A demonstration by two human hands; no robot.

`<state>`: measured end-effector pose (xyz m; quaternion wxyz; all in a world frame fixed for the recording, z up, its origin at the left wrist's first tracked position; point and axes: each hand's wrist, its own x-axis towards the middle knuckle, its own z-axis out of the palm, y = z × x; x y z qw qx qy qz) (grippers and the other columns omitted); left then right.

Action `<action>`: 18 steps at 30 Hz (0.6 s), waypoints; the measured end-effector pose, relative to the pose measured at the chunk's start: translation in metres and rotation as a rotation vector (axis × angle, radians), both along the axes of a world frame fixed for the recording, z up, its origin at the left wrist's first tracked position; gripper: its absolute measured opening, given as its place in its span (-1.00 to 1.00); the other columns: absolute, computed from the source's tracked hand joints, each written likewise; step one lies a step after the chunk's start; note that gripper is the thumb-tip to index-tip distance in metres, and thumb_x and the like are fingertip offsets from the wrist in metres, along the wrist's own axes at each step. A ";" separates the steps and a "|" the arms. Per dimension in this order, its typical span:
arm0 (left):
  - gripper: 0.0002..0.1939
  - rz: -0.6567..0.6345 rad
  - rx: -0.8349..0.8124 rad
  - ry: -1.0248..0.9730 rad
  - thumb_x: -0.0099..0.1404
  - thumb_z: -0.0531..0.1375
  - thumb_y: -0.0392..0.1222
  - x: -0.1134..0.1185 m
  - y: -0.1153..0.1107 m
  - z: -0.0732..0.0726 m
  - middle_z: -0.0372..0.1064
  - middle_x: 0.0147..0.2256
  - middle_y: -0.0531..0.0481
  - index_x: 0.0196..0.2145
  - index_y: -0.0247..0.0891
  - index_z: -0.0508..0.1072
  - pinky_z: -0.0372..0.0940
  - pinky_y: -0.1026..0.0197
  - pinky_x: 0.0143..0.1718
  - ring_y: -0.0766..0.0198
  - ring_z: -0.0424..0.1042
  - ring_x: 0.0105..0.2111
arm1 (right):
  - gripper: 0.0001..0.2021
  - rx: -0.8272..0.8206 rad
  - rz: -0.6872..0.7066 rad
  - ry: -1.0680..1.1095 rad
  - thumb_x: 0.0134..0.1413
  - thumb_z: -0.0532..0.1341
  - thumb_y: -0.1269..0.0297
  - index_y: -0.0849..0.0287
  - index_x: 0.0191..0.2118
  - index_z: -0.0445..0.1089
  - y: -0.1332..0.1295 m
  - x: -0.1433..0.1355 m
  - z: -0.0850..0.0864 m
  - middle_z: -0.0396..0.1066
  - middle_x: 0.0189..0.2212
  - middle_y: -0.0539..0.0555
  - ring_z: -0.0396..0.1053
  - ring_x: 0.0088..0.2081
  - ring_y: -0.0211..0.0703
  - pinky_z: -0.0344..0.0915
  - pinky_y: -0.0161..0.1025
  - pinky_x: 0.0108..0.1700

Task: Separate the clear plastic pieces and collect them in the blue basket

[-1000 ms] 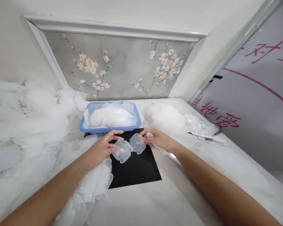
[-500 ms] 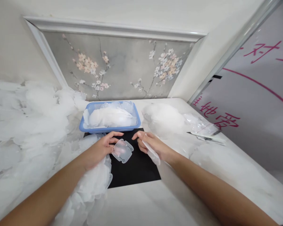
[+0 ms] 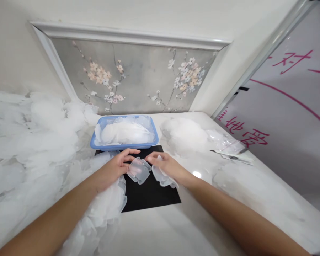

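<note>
My left hand [image 3: 120,164] holds a translucent, frosted plastic piece [image 3: 139,171] over the black mat [image 3: 152,195]; its fingers show through from behind. Close by on the right, my right hand [image 3: 166,165] is closed on more frosted pieces [image 3: 162,176], which hang below its fingers. The right fingertips are at the right edge of the left hand's piece; whether they touch it I cannot tell. Behind both hands stands a blue basket [image 3: 124,146] with a heap of whitish pieces [image 3: 126,132] in it.
A large pile of frosted pieces [image 3: 37,142] covers the left side and reaches under my left forearm. Behind my right hand lies another whitish heap [image 3: 185,135], beside a clear plastic bag [image 3: 224,142]. A framed floral panel [image 3: 144,74] and a whiteboard [image 3: 290,106] border the white table [image 3: 154,231].
My right hand has moved left, up to the piece in my left hand, and has turned so the pieces it holds show more of their faces. The left hand has stayed nearly still.
</note>
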<state>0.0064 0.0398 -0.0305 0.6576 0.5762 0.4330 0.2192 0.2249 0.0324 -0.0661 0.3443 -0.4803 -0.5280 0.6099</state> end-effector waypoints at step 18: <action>-0.76 -0.683 0.522 0.665 -0.01 0.24 -0.46 -0.024 -0.025 0.049 0.39 -0.28 0.08 -0.46 -0.14 0.34 0.14 0.07 0.02 0.09 0.37 -0.16 | -0.72 -0.125 -0.033 0.143 -0.19 0.40 0.12 0.14 -0.34 0.44 0.001 0.004 -0.001 0.51 -0.44 0.02 0.21 -0.57 -0.32 0.10 -0.34 -0.52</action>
